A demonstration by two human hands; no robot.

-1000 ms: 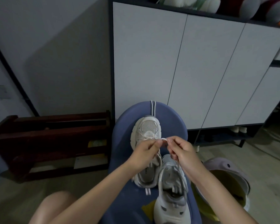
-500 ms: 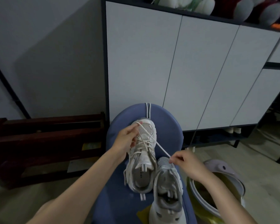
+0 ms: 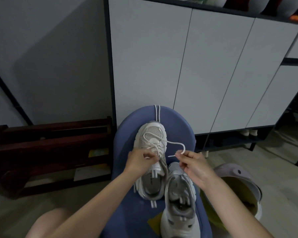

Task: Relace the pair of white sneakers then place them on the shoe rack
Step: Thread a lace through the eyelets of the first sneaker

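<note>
Lacing in progress on the blue chair [image 3: 179, 127]!
Left hand [image 3: 141, 160] pinches lace at the far sneaker [image 3: 150, 143]; right hand [image 3: 194, 164] pinches the free lace end [image 3: 176, 146]. Second sneaker [image 3: 178, 203] sits just beside, nearer the person.

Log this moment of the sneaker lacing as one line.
step: relacing far sneaker | left hand: pinches lace at eyelets | right hand: pinches free lace end | near sneaker: untouched | shoe rack: no sneakers

my two sneakers [image 3: 150, 162] are white with grey trim and mesh toes, the lace [image 3: 176, 145] white, the chair [image 3: 126, 152] blue, the shoe rack [image 3: 46, 152] dark reddish-brown.
</note>
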